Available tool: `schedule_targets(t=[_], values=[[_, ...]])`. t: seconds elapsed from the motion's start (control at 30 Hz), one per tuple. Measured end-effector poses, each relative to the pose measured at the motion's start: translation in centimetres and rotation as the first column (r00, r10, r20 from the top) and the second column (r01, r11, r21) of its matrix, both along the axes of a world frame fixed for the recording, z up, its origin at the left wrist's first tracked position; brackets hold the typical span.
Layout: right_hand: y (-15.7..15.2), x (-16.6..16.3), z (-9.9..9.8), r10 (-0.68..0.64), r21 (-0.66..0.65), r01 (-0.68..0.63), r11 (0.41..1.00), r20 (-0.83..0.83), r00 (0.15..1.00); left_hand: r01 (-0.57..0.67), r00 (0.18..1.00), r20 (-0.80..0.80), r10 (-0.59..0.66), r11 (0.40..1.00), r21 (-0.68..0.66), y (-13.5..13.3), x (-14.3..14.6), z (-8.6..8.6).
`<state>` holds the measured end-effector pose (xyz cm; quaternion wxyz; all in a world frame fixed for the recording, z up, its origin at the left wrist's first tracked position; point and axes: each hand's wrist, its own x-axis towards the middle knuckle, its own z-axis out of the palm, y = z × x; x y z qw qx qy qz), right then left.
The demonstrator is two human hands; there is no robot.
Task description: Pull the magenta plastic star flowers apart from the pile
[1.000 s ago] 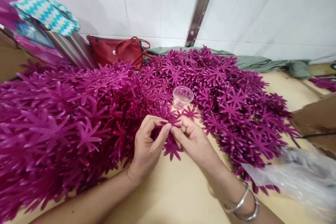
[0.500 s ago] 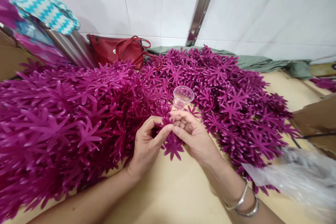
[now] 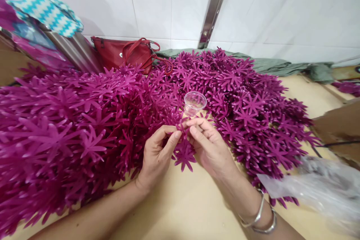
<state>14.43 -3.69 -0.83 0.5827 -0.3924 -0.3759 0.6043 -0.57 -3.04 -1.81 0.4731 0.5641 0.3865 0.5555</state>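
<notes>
My left hand and my right hand meet at the middle of the table, both pinched on a stack of magenta plastic flower pieces held between them. The left thumb and forefinger close on its upper part; the right fingers curl round it from the right. A small clear plastic cup stands just behind the hands. Large heaps of the same magenta flower pieces spread to the left and behind, and another heap lies to the right.
A red handbag lies by the tiled wall, beside a metal case with a blue-white cloth on it. A metal bracket leans on the wall. Clear plastic bag at right; green cloth behind; beige tabletop.
The right hand's fingers have shifted up onto the top of the flower stack, and both hands have risen slightly towards the cup. The view has barely moved.
</notes>
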Motion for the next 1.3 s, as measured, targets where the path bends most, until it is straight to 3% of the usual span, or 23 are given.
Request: schedule_targets(t=[0.13, 0.23, 0.5, 0.77, 0.93, 1.03, 1.1, 1.23, 1.3], values=[[0.4, 0.3, -0.3, 0.036, 0.069, -0.043, 0.997, 0.100, 0.994, 0.009, 1.000, -0.014, -0.009, 1.000, -0.022, -0.1, -0.1, -0.2], [0.5, 0.3, -0.7, -0.032, 0.122, 0.007, 0.992, 0.199, 0.979, 0.021, 1.000, -0.023, -0.021, 0.999, -0.032, -0.1, -0.2, -0.3], [-0.1, -0.6, -0.7, -0.063, 0.029, 0.063, 0.998, 0.009, 0.998, 0.028, 0.999, -0.026, -0.028, 0.999, 0.016, -0.2, -0.1, -0.1], [-0.3, -0.5, -1.5, -0.176, 0.021, 0.175, 0.984, 0.162, 0.971, 0.026, 0.999, -0.048, -0.026, 1.000, 0.002, 0.0, 0.3, -0.3], [-0.3, -0.4, -1.1, -0.156, 0.028, 0.154, 0.988, 0.130, 0.979, 0.025, 0.999, -0.034, -0.026, 0.999, -0.038, -0.2, 0.2, -0.3], [-0.3, -0.4, -0.6, -0.122, 0.100, 0.110, 0.989, 0.114, 0.986, 0.027, 1.000, 0.006, -0.027, 0.997, -0.066, -0.2, 0.1, -0.3], [-0.5, -0.4, -0.3, -0.120, 0.180, 0.086, 0.980, 0.190, 0.974, 0.015, 1.000, 0.018, -0.014, 0.997, -0.069, -0.3, 0.1, -0.2], [-0.7, -0.6, 0.2, -0.314, 0.428, 0.088, 0.900, 0.492, 0.812, -0.004, 1.000, 0.001, 0.004, 0.996, -0.086, -0.3, 0.1, -0.2], [-0.6, -0.5, 0.2, -0.372, 0.441, 0.128, 0.888, 0.529, 0.763, 0.003, 1.000, -0.018, -0.005, 0.995, -0.100, -0.3, 0.1, -0.1]])
